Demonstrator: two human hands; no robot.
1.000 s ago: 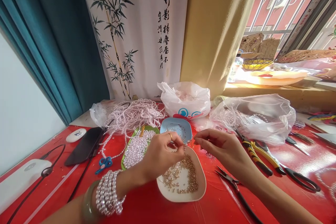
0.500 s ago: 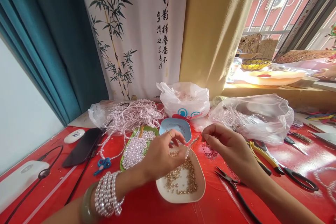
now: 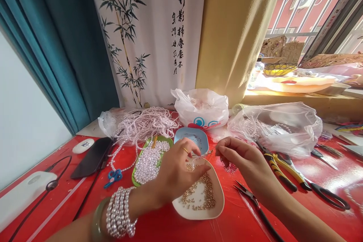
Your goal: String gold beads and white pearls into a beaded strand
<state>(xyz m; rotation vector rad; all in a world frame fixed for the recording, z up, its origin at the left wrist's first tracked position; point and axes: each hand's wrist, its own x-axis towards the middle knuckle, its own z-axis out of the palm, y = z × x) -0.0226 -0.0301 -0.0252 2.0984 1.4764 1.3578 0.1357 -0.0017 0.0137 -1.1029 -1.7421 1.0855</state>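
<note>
My right hand (image 3: 241, 157) pinches one end of a short bead strand (image 3: 209, 153), thumb against fingertips. From there the strand reaches toward my left hand (image 3: 180, 170), whose thumb and curled fingers are spread apart; whether a finger behind touches the strand is hidden. Below my left hand sits a cream dish (image 3: 198, 214) with small gold beads (image 3: 210, 196) scattered in it. A blue dish (image 3: 204, 136) with a few tiny pieces stands behind. Partly covered by my left hand, a green tray (image 3: 135, 178) holds white pearl beads (image 3: 149, 162).
Pearl strands (image 3: 150, 121) pile up at the back left. Plastic bags (image 3: 208, 107) stand behind the dishes. Black-handled pliers (image 3: 252, 196), yellow-handled pliers (image 3: 295, 172) and scissors (image 3: 329, 196) lie on the right. At the left are a phone (image 3: 90, 157) and blue clip-like item (image 3: 114, 177).
My left hand has turned, its thumb now stretched out over the cream dish. The bead strand lies flatter than before. My right hand keeps its pinch, and the view has shifted slightly.
</note>
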